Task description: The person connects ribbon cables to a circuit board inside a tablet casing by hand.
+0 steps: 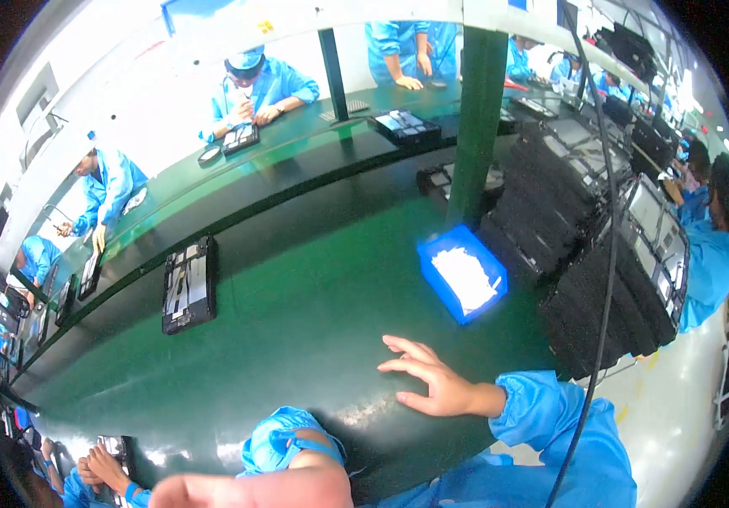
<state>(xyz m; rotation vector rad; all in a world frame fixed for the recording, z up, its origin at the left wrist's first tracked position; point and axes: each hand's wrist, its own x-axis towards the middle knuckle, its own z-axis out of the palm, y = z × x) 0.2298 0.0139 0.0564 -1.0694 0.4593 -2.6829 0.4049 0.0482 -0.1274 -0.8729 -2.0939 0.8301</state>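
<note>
- the right hand (434, 385) of the person is in the lower middle of the frame, above the green desk (314, 313). its grip stands apart, with the fingers spread and pointing to the left, and it holds nothing.
- the left hand (254, 489) is at the lower edge, large, blurred and partly cut by the border. i cannot tell if its grip is apart or together.
- both sleeves are light blue; the right sleeve (542, 411) has a gathered cuff.
- the blue tray (469, 236), nearest to the right hand, is right of the middle of the frame; it contains white pieces (463, 275).
- a black flat device (188, 285), with silver parts showing, lies on the desk at middle left, well apart from both hands.
- at the right, a stack of black panels (580, 317) leans near the blue tray, and a dark cable (616, 220) hangs before it.
- in the upper left, a co-worker (276, 85) in blue bends over another flat device (241, 138).
</note>
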